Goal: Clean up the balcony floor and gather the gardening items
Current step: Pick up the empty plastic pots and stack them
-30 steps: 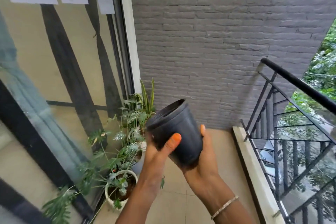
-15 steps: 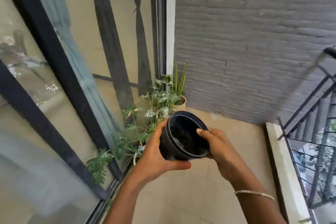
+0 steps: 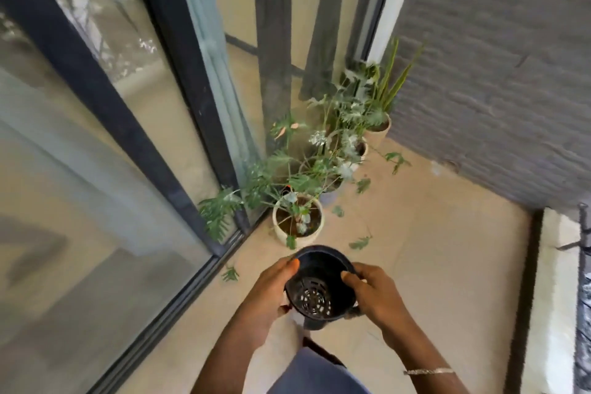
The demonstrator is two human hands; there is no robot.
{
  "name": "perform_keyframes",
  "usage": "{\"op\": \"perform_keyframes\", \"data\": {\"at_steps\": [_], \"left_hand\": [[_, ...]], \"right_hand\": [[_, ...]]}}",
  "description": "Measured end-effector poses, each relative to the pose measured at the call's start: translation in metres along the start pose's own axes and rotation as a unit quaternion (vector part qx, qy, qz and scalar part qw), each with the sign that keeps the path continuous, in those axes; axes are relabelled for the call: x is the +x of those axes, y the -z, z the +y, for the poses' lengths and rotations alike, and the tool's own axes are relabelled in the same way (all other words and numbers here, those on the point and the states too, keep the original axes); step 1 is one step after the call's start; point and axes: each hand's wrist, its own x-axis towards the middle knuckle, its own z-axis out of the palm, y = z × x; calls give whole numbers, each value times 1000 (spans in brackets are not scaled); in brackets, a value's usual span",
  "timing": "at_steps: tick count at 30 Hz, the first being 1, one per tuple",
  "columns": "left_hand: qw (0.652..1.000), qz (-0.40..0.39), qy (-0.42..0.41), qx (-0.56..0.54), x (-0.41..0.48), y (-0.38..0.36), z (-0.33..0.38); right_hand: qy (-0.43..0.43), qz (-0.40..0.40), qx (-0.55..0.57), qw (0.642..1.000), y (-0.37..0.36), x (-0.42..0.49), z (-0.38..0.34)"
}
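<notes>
— Where's the black pot (image 3: 316, 296)?
— Up off the floor (image 3: 431, 265), square in front of the body, between both hands. Its mouth faces the camera, so its axis runs near upright, and the holed base shows inside.
— And the grip?
— The left hand (image 3: 271, 294) wraps the left wall, thumb on the rim. The right hand (image 3: 375, 294) curls its fingers over the right rim. Neither is nearer; they share it.
— What lies ahead?
— The cream planter (image 3: 311, 235) stands just beyond the pot, first in a row of potted plants (image 3: 348, 137) along the glass door (image 3: 96, 169). Fallen leaves (image 3: 359, 243) lie near it. I'd judge the pot goes forward and down, beside that planter
</notes>
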Motion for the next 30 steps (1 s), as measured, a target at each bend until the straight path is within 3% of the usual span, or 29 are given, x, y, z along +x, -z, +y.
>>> {"op": "perform_keyframes", "data": {"at_steps": [9,22,30], "left_hand": [[973,164,116,-114,157,63,-42],[900,271,238,-245,467,151,-186],[896,275,223,-267,567,203,-263]], "right_hand": [[-94,-89,-87,988,-102,173,64],[-217,-86,-173,957,-298,452,228],[-193,-69,-160,966,-384,566,317]]}}
